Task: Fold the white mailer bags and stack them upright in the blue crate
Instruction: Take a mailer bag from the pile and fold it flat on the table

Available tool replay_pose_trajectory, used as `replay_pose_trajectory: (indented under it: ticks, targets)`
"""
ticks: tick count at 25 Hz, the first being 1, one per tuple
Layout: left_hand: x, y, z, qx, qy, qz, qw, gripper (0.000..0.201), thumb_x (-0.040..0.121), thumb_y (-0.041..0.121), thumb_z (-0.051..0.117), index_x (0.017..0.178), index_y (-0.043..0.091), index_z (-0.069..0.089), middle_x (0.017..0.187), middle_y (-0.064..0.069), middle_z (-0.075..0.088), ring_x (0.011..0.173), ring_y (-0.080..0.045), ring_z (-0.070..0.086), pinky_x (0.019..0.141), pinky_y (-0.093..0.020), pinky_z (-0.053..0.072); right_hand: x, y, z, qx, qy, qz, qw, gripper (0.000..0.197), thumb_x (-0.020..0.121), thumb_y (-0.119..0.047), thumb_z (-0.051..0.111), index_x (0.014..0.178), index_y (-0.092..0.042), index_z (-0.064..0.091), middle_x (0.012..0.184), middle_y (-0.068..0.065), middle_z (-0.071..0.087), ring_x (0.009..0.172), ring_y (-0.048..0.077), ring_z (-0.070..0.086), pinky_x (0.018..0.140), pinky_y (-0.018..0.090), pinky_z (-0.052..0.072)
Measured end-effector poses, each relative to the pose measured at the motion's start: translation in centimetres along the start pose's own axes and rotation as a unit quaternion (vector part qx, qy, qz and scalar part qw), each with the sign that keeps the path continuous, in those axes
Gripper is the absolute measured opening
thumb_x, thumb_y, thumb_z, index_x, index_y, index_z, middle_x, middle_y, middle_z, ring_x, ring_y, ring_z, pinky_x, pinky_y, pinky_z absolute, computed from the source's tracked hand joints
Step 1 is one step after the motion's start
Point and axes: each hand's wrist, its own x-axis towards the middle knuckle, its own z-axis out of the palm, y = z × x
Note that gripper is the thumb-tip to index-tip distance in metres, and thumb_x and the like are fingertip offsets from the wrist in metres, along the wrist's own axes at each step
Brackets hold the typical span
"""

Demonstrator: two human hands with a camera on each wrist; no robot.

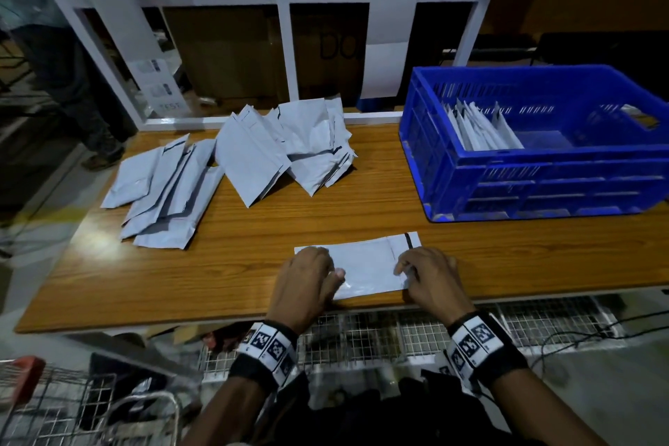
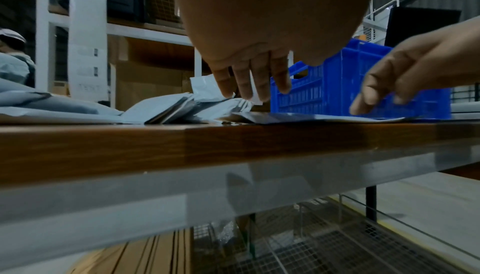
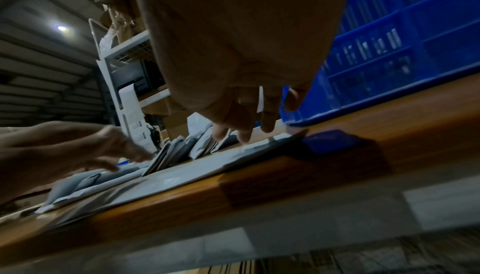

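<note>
Hands (image 1: 365, 279) flat on mailer bag (image 1: 365, 266)

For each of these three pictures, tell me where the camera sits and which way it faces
Head: above, looking down at mailer bag, both hands, wristbands.
Left wrist: below table edge, facing blue crate; left hand fingers.
Right wrist: below the edge, tilted leftward; right hand fingers.
Both wrist views share bag, crate, opposite hand.

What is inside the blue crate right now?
The blue crate holds a row of folded white mailer bags standing on edge at its left end. Its near wall hides their bottoms and the floor beneath them.
</note>
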Motion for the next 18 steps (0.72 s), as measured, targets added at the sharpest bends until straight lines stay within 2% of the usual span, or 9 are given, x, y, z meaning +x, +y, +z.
replay_pose_trajectory:
  ticks: [1, 2, 3, 5, 7, 9, 12, 15, 18]
  targets:
    - [0.9, 0.5, 0.6, -0.018, 0.010, -0.008, 1.000, 0.021, 0.100, 0.038, 0.043, 0.093, 0.023, 0.055, 0.098, 0.005, 0.057, 0.091, -0.017, 0.053, 0.076, -0.036, 0.042, 0.6, -0.6, 0.5, 0.019, 0.014, -0.016, 1.000, 0.033, 0.081, -0.001, 0.057, 0.089, -0.032, 0.064, 0.101, -0.016, 0.063, 0.108, 0.012, 0.053, 0.083, 0.033, 0.028]
    - [1.7, 0.8, 1.4, -0.028, 0.005, -0.014, 0.999, 0.021, 0.100, 0.032, 0.041, 0.103, 0.020, 0.057, 0.106, 0.001, 0.057, 0.098, -0.021, 0.054, 0.081, -0.038, 0.045, 1.2, -1.1, 1.2, 0.037, 0.027, -0.034, 0.998, 0.032, 0.083, -0.002, 0.056, 0.094, -0.031, 0.064, 0.104, -0.014, 0.064, 0.108, 0.013, 0.054, 0.086, 0.034, 0.033]
    - [2.3, 0.9, 2.5, -0.027, -0.015, -0.018, 0.999, 0.030, 0.101, 0.031, 0.036, 0.117, 0.015, 0.057, 0.121, -0.006, 0.057, 0.112, -0.028, 0.054, 0.093, -0.042, 0.045, 1.7, -1.5, 2.0, 0.050, 0.041, -0.053, 0.997, 0.031, 0.086, -0.003, 0.055, 0.101, -0.027, 0.065, 0.108, -0.011, 0.064, 0.109, 0.014, 0.054, 0.090, 0.036, 0.039]
    - [2.8, 0.7, 4.5, 0.018, -0.062, -0.034, 0.997, 0.049, 0.103, 0.030, 0.027, 0.142, 0.009, 0.047, 0.150, -0.016, 0.044, 0.140, -0.036, 0.039, 0.116, -0.047, 0.031, 2.5, -1.9, 3.7, 0.048, 0.057, -0.075, 0.994, 0.031, 0.090, -0.006, 0.052, 0.115, -0.020, 0.064, 0.121, -0.004, 0.064, 0.118, 0.018, 0.054, 0.100, 0.039, 0.043]
    - [2.7, 1.0, 5.3, 0.082, -0.102, -0.055, 0.990, 0.054, 0.106, 0.030, 0.022, 0.156, 0.013, 0.030, 0.165, -0.011, 0.023, 0.153, -0.030, 0.018, 0.125, -0.046, 0.013, 3.0, -2.3, 4.9, 0.021, 0.059, -0.084, 0.994, 0.036, 0.095, -0.012, 0.046, 0.127, -0.016, 0.061, 0.134, 0.003, 0.060, 0.130, 0.024, 0.050, 0.109, 0.040, 0.038]
    - [2.9, 1.2, 5.4, 0.115, -0.119, -0.055, 0.985, 0.054, 0.108, 0.032, 0.021, 0.160, 0.018, 0.018, 0.168, -0.006, 0.010, 0.155, -0.025, 0.006, 0.126, -0.042, 0.003, 3.4, -2.9, 5.8, 0.004, 0.039, -0.080, 0.996, 0.041, 0.100, -0.016, 0.041, 0.138, -0.016, 0.055, 0.148, 0.008, 0.050, 0.144, 0.026, 0.037, 0.118, 0.044, 0.029]
    - [3.3, 0.8, 5.3, 0.134, -0.131, -0.063, 0.980, 0.057, 0.106, 0.033, 0.014, 0.161, 0.018, 0.013, 0.169, -0.005, 0.006, 0.156, -0.024, 0.002, 0.125, -0.041, 0.000, 3.7, -3.2, 6.9, -0.071, 0.001, -0.069, 0.995, 0.051, 0.104, -0.027, 0.025, 0.151, -0.019, 0.042, 0.161, 0.004, 0.032, 0.152, 0.023, 0.022, 0.124, 0.042, 0.014]
    - [3.0, 0.6, 5.3, 0.146, -0.142, -0.070, 0.977, 0.067, 0.098, 0.037, 0.003, 0.161, 0.015, 0.013, 0.169, -0.005, 0.007, 0.156, -0.026, 0.002, 0.125, -0.043, 0.002, 3.4, -2.4, 7.0, -0.109, 0.027, -0.059, 0.992, 0.057, 0.103, -0.037, 0.022, 0.152, -0.014, 0.041, 0.160, 0.006, 0.033, 0.150, 0.024, 0.028, 0.122, 0.045, 0.021]
    - [2.8, -0.1, 4.7, 0.137, -0.136, -0.088, 0.977, 0.060, 0.103, 0.039, 0.009, 0.161, 0.024, 0.010, 0.169, 0.001, 0.003, 0.156, -0.026, -0.001, 0.125, -0.045, 0.004, 3.0, -1.0, 7.2, -0.155, 0.035, -0.063, 0.985, 0.059, 0.106, -0.039, 0.023, 0.155, -0.008, 0.033, 0.162, 0.010, 0.027, 0.151, 0.025, 0.025, 0.121, 0.049, 0.022]
